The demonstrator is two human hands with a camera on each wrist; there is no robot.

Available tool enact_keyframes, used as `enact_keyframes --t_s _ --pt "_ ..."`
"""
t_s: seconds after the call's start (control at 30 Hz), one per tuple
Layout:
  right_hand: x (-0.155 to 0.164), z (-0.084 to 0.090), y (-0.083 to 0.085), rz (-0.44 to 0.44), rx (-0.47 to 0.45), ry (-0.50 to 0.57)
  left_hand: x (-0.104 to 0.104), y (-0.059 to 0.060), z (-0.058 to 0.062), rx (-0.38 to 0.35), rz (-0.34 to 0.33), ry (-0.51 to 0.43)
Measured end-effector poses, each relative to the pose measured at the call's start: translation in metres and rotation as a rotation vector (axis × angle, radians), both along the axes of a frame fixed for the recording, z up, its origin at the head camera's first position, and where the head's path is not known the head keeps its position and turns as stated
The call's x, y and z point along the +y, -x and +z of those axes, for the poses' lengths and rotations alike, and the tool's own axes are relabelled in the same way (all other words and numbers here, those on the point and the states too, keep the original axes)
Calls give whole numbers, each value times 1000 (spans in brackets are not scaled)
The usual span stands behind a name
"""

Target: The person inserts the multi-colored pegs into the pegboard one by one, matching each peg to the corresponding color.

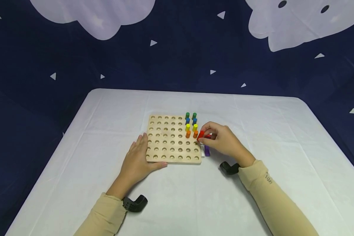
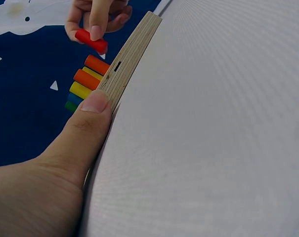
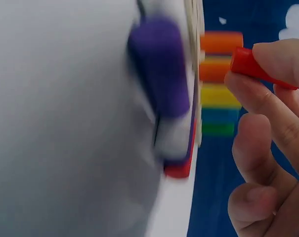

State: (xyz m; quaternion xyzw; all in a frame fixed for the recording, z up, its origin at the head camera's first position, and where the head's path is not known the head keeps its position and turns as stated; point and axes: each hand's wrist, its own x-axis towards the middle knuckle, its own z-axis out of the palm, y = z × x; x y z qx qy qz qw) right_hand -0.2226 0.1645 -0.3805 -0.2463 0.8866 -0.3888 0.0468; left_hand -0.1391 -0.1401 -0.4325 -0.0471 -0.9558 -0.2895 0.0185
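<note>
My right hand (image 1: 225, 141) pinches a red peg (image 1: 200, 135) between thumb and fingertips, tilted above the right side of a wooden pegboard (image 1: 177, 162). In the right wrist view, the peg's lower end sticks out of the fingertips. My left hand (image 1: 136, 168) lies against the board's front left corner. Its straight fingers rest along the left edge and its thumb (image 2: 92, 116) along the front face. Pairs of green (image 1: 194, 115), blue (image 1: 194, 121), yellow (image 1: 195, 127) and orange pegs (image 1: 195, 134) stand upright in the two rightmost columns.
A purple peg (image 1: 207, 151) and a white peg (image 1: 203, 154) lie beside the board's right edge. Another red peg (image 3: 177, 170) lies near them, partly hidden. The board's other holes hold no pegs. A white cloth (image 1: 177, 203) covers the table, with a dark patterned backdrop behind.
</note>
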Motion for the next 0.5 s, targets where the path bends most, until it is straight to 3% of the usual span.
enact_keyframes --t_s 0.2,0.5 --pt "-21 -1 -11 42 17 -79 0 0 0 -4 1 7" --pt "-35 -5 -8 37 120 -208 0 2 -2 -2 -5 -1"
